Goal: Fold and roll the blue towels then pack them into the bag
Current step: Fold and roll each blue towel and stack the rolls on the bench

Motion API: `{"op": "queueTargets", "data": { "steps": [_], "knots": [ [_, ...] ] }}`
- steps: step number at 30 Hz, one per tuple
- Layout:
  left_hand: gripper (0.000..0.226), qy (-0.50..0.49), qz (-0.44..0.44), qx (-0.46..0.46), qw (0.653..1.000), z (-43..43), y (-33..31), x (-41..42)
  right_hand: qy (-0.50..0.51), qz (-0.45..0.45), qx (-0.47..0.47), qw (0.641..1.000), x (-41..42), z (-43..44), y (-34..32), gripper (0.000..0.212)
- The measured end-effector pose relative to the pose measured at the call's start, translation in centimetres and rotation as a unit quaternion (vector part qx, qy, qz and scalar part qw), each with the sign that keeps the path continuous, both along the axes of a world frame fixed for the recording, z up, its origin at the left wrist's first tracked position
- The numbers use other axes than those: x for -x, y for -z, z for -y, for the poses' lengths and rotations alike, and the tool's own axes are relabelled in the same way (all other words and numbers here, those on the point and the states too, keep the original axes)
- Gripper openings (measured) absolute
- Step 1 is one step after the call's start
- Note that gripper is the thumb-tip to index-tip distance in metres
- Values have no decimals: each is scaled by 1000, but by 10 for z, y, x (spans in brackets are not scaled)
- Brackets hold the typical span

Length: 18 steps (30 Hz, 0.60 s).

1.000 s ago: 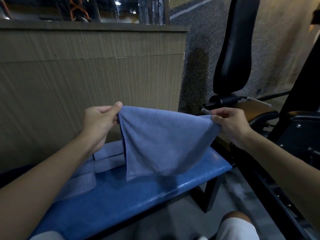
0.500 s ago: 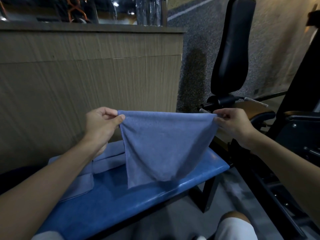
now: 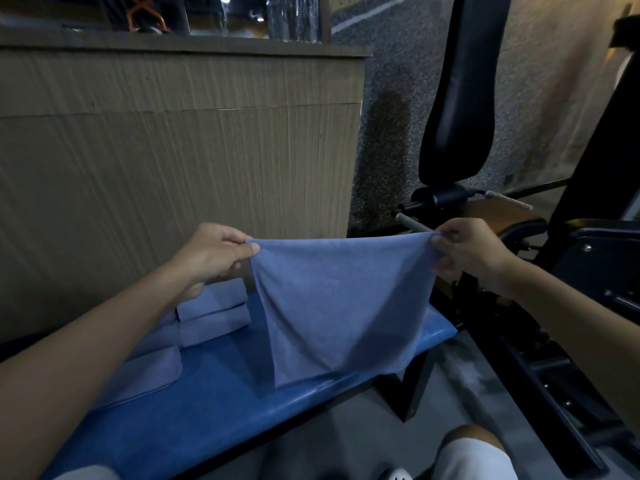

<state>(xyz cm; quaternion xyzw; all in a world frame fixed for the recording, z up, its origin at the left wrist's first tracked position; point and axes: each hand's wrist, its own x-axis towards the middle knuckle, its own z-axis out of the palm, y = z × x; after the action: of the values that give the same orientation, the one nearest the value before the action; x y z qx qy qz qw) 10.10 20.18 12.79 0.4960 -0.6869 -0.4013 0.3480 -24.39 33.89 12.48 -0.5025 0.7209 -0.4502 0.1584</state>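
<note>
Bench: blue padded top, black leg at lower right of centre, standing on grey floor. On it, left of centre: folded blue towels, two stacked, more lying alongside toward the lower left.

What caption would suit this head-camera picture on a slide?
The left hand and right hand pinch the top corners of a blue towel over a blue bench, folded towels stacked beside it.

— What's worn?
— White shorts at the near edge of the blue bench, a knee showing above one hem.
— Sleeves?
— Bare forearms up to the left hand and right hand, above the bench.
</note>
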Motion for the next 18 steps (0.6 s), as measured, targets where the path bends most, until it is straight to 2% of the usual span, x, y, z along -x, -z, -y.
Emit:
{"op": "queueTargets", "data": {
  "steps": [2, 4, 6, 8, 10, 12, 14, 18],
  "knots": [
    [9, -7, -36, -35, 999, 7, 2, 8, 7, 47, 13, 999, 1, 9, 4, 10],
    [8, -7, -113, -61, 992, 14, 4, 18, 15, 46, 35, 998, 5, 19, 10, 10],
    [4, -12, -175, -38, 984, 21, 2, 25, 21, 38, 66, 997, 7, 27, 12, 9],
    [11, -20, -202, 20, 979, 26, -4, 28, 32, 19, 97, 995, 10, 33, 12, 8],
    [16, -20, -207, 82, 975, 25, -8, 27, 54, -20, 114, 992, 11, 35, 11, 4],
    [18, -9, -198, 112, 974, 22, -3, 22, 58, -18, 130, 990, 10, 33, 15, 3],
    [21, 1, -175, 102, 979, 16, 12, 15, 51, 0, 122, 991, 7, 28, 29, 7],
    [32, -14, -98, 38, 994, 0, 69, 9, 44, 26, 41, 998, -2, 17, 84, 12]
  ]
}}
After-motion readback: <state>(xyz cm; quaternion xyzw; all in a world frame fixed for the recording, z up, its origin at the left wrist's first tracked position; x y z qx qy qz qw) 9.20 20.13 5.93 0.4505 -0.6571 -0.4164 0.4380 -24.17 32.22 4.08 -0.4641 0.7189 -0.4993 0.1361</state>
